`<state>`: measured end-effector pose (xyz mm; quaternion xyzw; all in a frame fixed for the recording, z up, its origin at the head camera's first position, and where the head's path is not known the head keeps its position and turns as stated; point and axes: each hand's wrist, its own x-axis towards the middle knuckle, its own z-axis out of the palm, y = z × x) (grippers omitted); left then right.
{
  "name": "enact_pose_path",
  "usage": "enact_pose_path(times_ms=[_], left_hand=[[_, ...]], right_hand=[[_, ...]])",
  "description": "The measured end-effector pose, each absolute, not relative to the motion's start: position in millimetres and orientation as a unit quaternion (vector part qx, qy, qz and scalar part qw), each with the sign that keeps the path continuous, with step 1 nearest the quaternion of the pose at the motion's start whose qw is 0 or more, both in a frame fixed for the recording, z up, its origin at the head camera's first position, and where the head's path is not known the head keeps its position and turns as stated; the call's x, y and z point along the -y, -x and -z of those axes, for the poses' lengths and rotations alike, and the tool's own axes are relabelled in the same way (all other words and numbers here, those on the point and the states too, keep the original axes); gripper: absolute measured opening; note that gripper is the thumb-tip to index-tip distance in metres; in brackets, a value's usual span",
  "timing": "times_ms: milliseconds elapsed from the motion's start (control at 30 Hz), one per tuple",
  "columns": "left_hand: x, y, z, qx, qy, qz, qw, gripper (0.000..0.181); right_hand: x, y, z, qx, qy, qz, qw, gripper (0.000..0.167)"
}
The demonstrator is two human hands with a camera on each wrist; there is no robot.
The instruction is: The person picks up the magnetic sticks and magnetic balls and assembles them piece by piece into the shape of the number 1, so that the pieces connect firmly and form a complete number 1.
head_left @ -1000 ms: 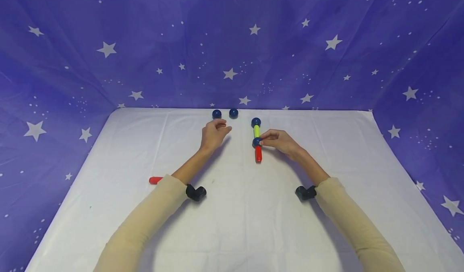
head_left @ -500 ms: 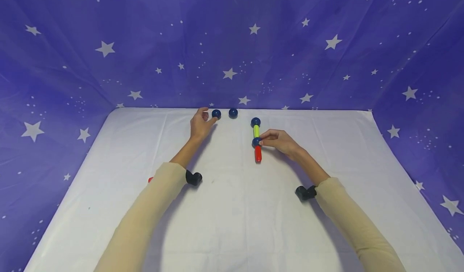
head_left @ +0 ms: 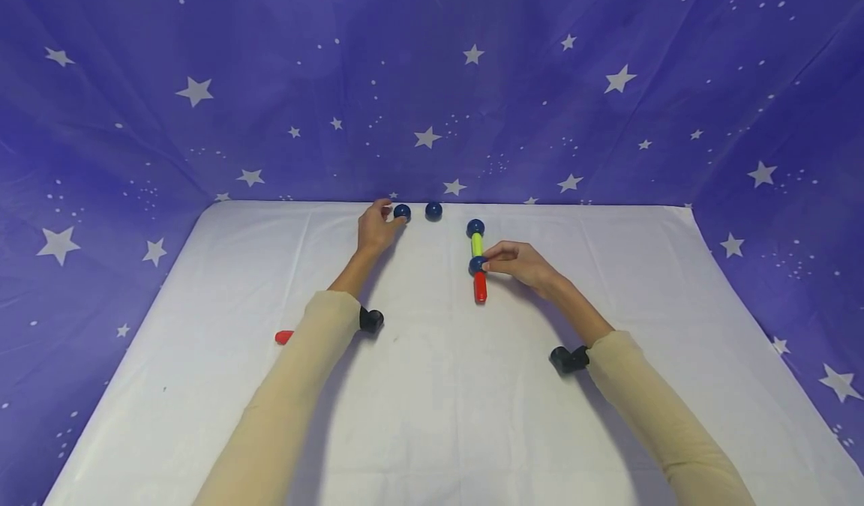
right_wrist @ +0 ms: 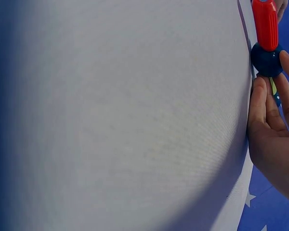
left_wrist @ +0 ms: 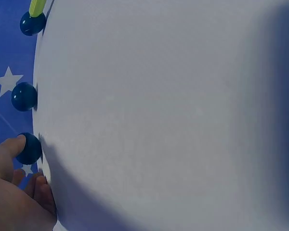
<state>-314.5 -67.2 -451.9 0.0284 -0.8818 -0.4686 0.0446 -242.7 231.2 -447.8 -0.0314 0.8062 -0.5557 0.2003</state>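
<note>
In the head view my left hand (head_left: 378,229) is beside a dark blue ball (head_left: 402,213) at the table's far edge. The left wrist view shows its thumb (left_wrist: 15,143) touching this ball, with the visible fingers apart from it. My right hand (head_left: 523,264) holds a second blue ball (head_left: 477,265) between thumb and fingers. That ball joins a yellow-green rod (head_left: 477,244) on its far side and a red rod (head_left: 480,288) on its near side. Another blue ball (head_left: 475,227) caps the yellow-green rod's far end.
One loose blue ball (head_left: 433,211) sits right of the left hand. A red rod (head_left: 283,337) lies partly hidden under the left sleeve. White cloth (head_left: 432,401) covers the table, and a purple star-printed curtain (head_left: 378,94) stands along its back and sides.
My left hand has moved left and away from me, round to the left side of the leftmost ball, and its thumb now touches that ball. The right hand keeps its hold.
</note>
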Motion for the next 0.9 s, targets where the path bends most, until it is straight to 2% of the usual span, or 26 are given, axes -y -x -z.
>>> enact_pose_path(times_ms=[233,433,900], left_hand=[[63.8,314.9,450.2,0.895,-0.025,0.444,0.045,0.043],[63.8,309.1,449.0,0.884,-0.022,0.464,0.050,0.042],[49.3,269.3,437.7,0.841,0.005,0.540,0.043,0.039]], right_hand=[[-228.9,243.0,447.9,-0.805,0.036,0.557,0.199,0.031],[-229.6,243.5,449.0,-0.806,0.036,0.556,0.199,0.033],[-231.0,243.5,449.0,-0.809,0.036,0.553,0.198,0.034]])
